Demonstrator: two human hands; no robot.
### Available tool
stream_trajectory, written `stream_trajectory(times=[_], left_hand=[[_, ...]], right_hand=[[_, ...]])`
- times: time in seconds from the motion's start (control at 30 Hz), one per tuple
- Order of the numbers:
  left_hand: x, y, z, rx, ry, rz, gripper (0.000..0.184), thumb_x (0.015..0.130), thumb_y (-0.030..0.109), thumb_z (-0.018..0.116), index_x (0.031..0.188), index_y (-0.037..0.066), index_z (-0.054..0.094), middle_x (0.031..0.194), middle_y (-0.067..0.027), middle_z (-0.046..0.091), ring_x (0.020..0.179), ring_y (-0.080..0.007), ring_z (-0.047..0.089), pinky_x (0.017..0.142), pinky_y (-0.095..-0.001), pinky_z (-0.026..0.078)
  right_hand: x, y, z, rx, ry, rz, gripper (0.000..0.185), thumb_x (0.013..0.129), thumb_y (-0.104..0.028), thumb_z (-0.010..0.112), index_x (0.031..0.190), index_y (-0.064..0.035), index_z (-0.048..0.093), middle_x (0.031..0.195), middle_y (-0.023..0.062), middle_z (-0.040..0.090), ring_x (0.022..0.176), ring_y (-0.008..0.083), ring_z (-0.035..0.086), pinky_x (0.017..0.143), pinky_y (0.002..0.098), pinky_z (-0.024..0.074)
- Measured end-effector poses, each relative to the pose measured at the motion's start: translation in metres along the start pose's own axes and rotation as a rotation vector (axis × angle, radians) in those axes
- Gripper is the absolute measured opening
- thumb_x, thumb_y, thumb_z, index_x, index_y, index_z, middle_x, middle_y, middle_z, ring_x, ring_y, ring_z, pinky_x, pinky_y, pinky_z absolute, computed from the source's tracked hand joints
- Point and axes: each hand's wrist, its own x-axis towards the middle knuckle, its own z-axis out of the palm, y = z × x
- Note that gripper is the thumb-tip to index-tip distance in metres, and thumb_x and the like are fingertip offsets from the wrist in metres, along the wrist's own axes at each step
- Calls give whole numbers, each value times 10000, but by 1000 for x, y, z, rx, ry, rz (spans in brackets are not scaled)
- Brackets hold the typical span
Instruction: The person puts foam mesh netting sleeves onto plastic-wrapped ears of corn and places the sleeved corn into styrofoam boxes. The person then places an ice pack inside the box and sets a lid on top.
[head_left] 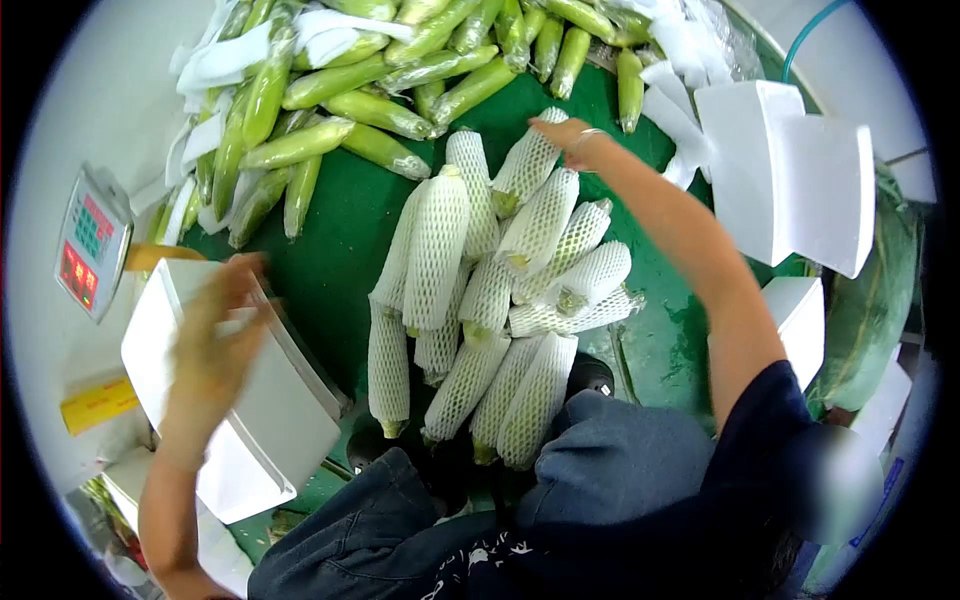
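My right hand [568, 137] reaches to the far end of the pile, its fingers bent over the top of a long pale-green vegetable in a white foam net sleeve [528, 165]. Part of that grip is hidden. Around it lie several more netted vegetables [437, 255], stacked loosely between my legs and the far heap. My left hand [222, 325] is smeared by motion above a white foam box [265, 445] on the left. Whether its fingers hold anything does not show.
Long green vegetables in clear film [380, 110] are heaped at the back. White foam sleeves [675, 115] lie among them. A digital scale [95, 240] stands at left, near a yellow box [98, 404]. More white foam boxes [745, 170] sit at right. My knees border the pile.
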Motion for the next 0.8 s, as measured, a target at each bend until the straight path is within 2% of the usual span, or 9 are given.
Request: stream_trajectory(times=[0.07, 0.13, 0.3, 0.37, 0.43, 0.5, 0.63, 0.73, 0.8], left_hand=[[53, 42, 67, 0, -310, -166, 601, 794, 356, 675, 1283, 63, 483, 1136, -143, 594, 1008, -274, 588, 879, -337, 459], [84, 49, 163, 275, -297, -217, 803, 728, 464, 672, 1302, -31, 407, 1131, -209, 580, 1080, -318, 568, 914, -352, 454], [107, 0, 246, 7, -100, -211, 883, 586, 316, 769, 1262, -79, 362, 1074, -245, 590, 1007, -338, 600, 873, -370, 490], [115, 17, 221, -303, -181, -281, 787, 590, 260, 764, 1212, -69, 413, 1024, -210, 612, 950, -299, 617, 862, -344, 494], [129, 48, 207, -353, -75, -6, 687, 598, 268, 750, 1135, -65, 481, 960, -178, 626, 863, -264, 628, 800, -316, 501], [144, 119, 194, -401, -416, 379, 611, 607, 296, 730, 1062, -65, 540, 957, -163, 631, 839, -237, 623, 739, -327, 491], [175, 183, 267, -286, -1126, -47, 533, 613, 314, 707, 968, -65, 589, 973, -158, 611, 849, -234, 581, 720, -302, 466], [169, 167, 326, -350, -1167, 314, 513, 655, 428, 662, 896, -24, 641, 887, -144, 640, 762, -228, 589, 672, -295, 459], [147, 166, 304, -329, -1078, 200, 561, 633, 491, 661, 878, -14, 660, 848, -144, 653, 749, -245, 602, 677, -331, 467]], right_hand=[[51, 13, 57, -525, 26, -60, 971, 708, -559, 672, 1319, 112, 328, 1353, 278, 380, 1170, 368, 492, 898, 424, 472], [33, 6, 67, -62, 150, 135, 1262, 591, -500, 764, 1356, 153, 1, 1339, 258, 410, 1154, 358, 509, 927, 362, 457], [-23, 41, -25, 849, -190, -224, 589, 649, -319, 745, 1004, 117, 570, 983, 195, 632, 858, 250, 638, 746, 351, 530], [-92, 70, -77, 977, -272, -215, 544, 676, -260, 728, 1046, 94, 544, 968, 173, 629, 843, 237, 639, 737, 364, 533], [-148, 106, -91, 1053, -97, -142, 504, 699, -205, 703, 1074, 79, 523, 943, 159, 626, 843, 248, 638, 746, 384, 533], [-176, 156, -85, 1090, -103, -27, 506, 712, -169, 681, 1111, 76, 489, 963, 168, 619, 827, 258, 639, 757, 388, 534], [-181, 234, -27, 1434, -265, 291, 541, 739, -178, 601, 1191, 71, 439, 1094, 230, 586, 998, 312, 596, 927, 447, 450], [-175, 227, -2, 1535, -190, 260, 498, 758, -194, 596, 1197, 1, 466, 1086, 152, 592, 990, 311, 576, 931, 444, 438], [-184, 218, 8, 1553, -165, 268, 498, 750, -197, 609, 1193, -14, 474, 1095, 138, 579, 1010, 304, 559, 940, 446, 428]])
